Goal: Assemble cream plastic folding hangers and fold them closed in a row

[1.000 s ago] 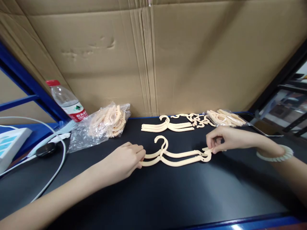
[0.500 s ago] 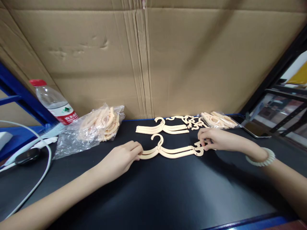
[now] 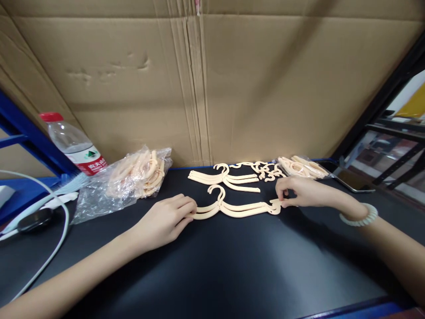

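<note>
Two cream plastic hangers (image 3: 232,207) lie stacked on the black table top (image 3: 232,266). My left hand (image 3: 166,219) pinches their left end with curled fingers. My right hand (image 3: 299,192), with a pale bead bracelet on its wrist, pinches their right end. Just behind them lies a second small stack of hangers (image 3: 226,176).
A clear bag of hangers (image 3: 133,177) sits at the left, a water bottle (image 3: 75,146) behind it. Loose small clips (image 3: 264,169) and another bag of parts (image 3: 302,167) lie at the back right, beside a phone (image 3: 352,179). A white cable (image 3: 49,248) crosses the left; cardboard walls the back.
Both hands slid the held hangers slightly away, toward the back stack, bringing the two pieces closer into line. The camera also turned a little.
</note>
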### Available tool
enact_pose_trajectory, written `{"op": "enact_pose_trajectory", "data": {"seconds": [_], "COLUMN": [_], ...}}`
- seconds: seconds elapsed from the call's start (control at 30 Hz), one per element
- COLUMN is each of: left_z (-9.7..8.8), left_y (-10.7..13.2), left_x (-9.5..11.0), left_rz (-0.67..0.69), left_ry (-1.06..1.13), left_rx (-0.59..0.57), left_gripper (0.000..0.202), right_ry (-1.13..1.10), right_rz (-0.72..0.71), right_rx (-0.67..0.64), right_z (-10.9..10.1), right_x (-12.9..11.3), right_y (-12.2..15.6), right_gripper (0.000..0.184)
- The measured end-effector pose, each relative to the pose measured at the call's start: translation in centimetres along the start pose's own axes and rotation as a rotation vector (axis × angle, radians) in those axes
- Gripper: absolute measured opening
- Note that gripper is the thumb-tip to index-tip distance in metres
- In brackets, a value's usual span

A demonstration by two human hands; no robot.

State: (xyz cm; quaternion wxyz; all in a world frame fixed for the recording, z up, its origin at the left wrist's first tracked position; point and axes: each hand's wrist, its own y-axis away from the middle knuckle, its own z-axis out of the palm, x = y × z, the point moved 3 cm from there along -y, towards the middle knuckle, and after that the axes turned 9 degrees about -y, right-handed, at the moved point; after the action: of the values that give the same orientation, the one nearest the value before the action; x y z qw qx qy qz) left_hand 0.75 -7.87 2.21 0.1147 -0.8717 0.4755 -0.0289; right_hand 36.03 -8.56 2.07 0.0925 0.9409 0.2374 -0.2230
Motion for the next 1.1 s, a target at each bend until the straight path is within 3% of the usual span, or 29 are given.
{"op": "enact_pose_trajectory", "data": {"seconds": [0.2, 0.3, 0.4, 0.47, 0.53, 0.63, 0.77, 0.97, 1.1], "left_z": [-0.7, -1.0, -0.4, 0.6, 2.0, 3.6, 4.5, 5.1, 4.5], "left_y": [0.2, -0.9, -3.5, -5.7, -7.6, -8.7, -7.8, -7.0, -6.7], "left_x": [-0.1, -0.9, -2.4, -3.7, -4.8, -5.9, -5.9, -5.0, -5.0], "left_rz": [-0.008, -0.074, -0.113, -0.104, -0.048, -0.049, -0.091, -0.149, -0.161], "left_ry": [-0.007, -0.008, -0.042, -0.099, -0.159, -0.187, -0.234, -0.287, -0.279], "left_rx": [-0.069, -0.010, 0.023, -0.031, -0.153, -0.259, -0.217, -0.097, -0.034], "left_gripper": [0.016, 0.020, 0.023, 0.032, 0.045, 0.050, 0.047, 0.047, 0.043], "right_ry": [-0.033, -0.073, -0.041, 0.048, 0.110, 0.122, 0.095, 0.098, 0.060], "right_rz": [0.030, -0.013, -0.062, -0.136, -0.203, -0.221, -0.255, -0.269, -0.238], "right_rx": [-0.071, 0.064, 0.252, 0.316, 0.296, 0.226, 0.180, 0.197, 0.317], "right_z": [-0.3, -0.4, -0.1, 0.6, 1.5, 2.2, 2.2, 1.9, 0.1], "right_x": [-0.8, -1.6, -2.6, -3.3, -3.8, -3.7, -2.8, -1.8, -1.1], "right_y": [0.8, -0.1, -2.7, -4.9, -7.0, -9.3, -10.7, -11.6, -10.0], "right_gripper": [0.013, 0.013, 0.015, 0.025, 0.036, 0.030, 0.019, 0.019, 0.027]}}
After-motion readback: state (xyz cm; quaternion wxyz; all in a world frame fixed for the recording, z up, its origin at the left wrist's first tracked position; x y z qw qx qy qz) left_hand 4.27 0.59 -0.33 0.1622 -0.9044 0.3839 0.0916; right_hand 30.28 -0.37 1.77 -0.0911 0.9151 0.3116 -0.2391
